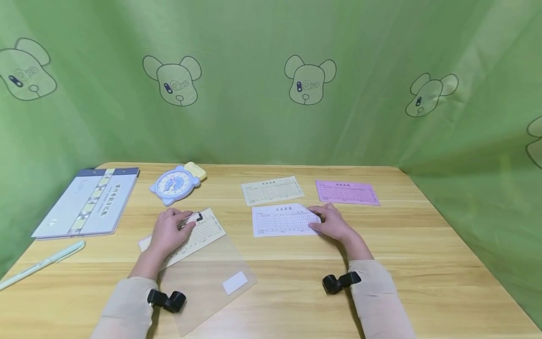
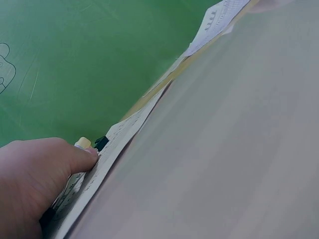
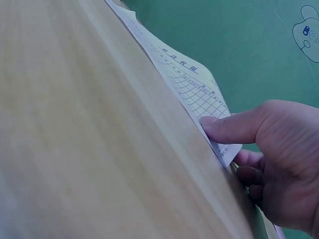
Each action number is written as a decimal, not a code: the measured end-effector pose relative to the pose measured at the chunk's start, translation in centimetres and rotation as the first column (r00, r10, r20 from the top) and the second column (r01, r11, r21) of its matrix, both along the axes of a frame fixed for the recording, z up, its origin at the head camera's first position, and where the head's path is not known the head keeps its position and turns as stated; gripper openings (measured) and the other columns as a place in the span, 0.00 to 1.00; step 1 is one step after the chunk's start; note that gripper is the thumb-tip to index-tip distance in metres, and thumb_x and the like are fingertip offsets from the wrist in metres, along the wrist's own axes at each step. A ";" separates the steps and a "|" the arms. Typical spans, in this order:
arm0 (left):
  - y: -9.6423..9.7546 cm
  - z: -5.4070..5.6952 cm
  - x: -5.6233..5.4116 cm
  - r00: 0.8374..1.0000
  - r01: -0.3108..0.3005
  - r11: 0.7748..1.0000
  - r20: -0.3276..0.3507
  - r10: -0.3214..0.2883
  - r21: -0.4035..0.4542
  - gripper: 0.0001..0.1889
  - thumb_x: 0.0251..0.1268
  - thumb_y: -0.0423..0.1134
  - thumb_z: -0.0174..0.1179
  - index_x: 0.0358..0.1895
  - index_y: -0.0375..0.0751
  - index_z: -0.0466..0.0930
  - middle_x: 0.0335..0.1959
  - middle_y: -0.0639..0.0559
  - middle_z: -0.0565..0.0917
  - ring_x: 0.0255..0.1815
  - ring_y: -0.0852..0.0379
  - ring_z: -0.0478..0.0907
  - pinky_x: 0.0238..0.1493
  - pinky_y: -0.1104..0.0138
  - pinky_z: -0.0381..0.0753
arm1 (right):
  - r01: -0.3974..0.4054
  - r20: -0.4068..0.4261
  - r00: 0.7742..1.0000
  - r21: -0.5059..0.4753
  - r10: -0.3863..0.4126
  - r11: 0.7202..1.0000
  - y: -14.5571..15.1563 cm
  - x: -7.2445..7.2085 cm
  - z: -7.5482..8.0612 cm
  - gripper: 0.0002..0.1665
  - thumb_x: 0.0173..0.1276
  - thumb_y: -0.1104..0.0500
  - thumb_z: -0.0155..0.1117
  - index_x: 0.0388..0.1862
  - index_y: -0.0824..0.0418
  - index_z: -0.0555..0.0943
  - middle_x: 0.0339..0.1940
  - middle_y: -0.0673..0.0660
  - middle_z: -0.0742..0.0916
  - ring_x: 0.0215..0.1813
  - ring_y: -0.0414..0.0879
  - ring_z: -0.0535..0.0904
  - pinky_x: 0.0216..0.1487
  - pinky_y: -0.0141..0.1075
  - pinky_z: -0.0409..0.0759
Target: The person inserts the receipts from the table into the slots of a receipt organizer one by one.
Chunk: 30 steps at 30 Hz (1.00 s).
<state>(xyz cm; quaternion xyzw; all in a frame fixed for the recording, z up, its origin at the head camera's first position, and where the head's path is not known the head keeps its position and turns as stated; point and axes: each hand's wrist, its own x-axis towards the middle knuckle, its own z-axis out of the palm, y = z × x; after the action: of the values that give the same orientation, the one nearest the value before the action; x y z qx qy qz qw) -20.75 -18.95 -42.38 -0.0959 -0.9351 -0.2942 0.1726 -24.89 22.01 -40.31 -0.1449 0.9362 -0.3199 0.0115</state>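
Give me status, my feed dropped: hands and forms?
Left hand presses clip on yellowish form. Right hand pinches white form by its edge. Nothing in the way.

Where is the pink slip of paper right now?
In the head view, the pink slip lies far right on the table, just beyond the right hand.

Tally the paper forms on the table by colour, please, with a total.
White form, pinched at its right edge by the right hand: 1
Cream forms, one at the back, one under the left hand on the clear board: 2
Pink form: 1
Total: 4
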 end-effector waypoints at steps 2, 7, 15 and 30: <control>0.0 0.0 0.0 1.000 -0.002 1.000 0.001 0.002 0.002 0.19 0.50 0.38 0.59 0.45 0.31 0.76 0.34 0.40 0.71 0.37 0.45 0.65 0.38 0.55 0.62 | -0.009 0.001 1.000 -0.023 0.009 1.000 -0.1 0.0 0.0 0.30 0.52 0.63 0.63 0.56 0.64 0.69 0.45 0.64 0.73 0.46 0.56 0.66 0.48 0.46 0.63; 0.0 0.0 0.0 1.000 -0.002 1.000 -0.014 0.002 0.001 0.18 0.50 0.37 0.59 0.45 0.32 0.76 0.34 0.40 0.71 0.37 0.45 0.65 0.37 0.56 0.62 | -0.009 0.002 1.000 -0.088 0.009 0.996 0.0 -0.1 -0.3 0.33 0.53 0.65 0.62 0.60 0.64 0.65 0.58 0.65 0.68 0.58 0.60 0.61 0.57 0.49 0.55; 0.0 0.1 0.0 1.000 -0.001 1.000 -0.017 0.001 -0.002 0.17 0.50 0.36 0.59 0.45 0.32 0.77 0.33 0.41 0.71 0.36 0.46 0.65 0.36 0.57 0.62 | 0.053 -0.028 0.998 -0.162 -0.058 0.985 0.0 -0.1 -0.5 0.15 0.53 0.68 0.58 0.43 0.65 0.78 0.48 0.65 0.76 0.49 0.57 0.69 0.50 0.48 0.64; 0.0 0.0 0.0 1.000 0.000 1.000 -0.011 0.000 0.001 0.18 0.50 0.37 0.59 0.45 0.31 0.76 0.34 0.40 0.71 0.36 0.45 0.65 0.37 0.56 0.62 | 0.195 0.230 0.968 -0.432 -0.101 0.881 -0.4 0.1 -0.1 0.19 0.56 0.76 0.47 0.47 0.71 0.75 0.45 0.67 0.74 0.31 0.45 0.75 0.26 0.35 0.76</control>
<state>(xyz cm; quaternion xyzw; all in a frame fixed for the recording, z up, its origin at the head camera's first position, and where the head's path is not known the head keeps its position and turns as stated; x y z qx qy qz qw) -20.77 -18.99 -42.34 -0.0975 -0.9340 -0.2940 0.1779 -24.84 21.65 -40.45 -0.0383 0.8387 -0.5412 0.0474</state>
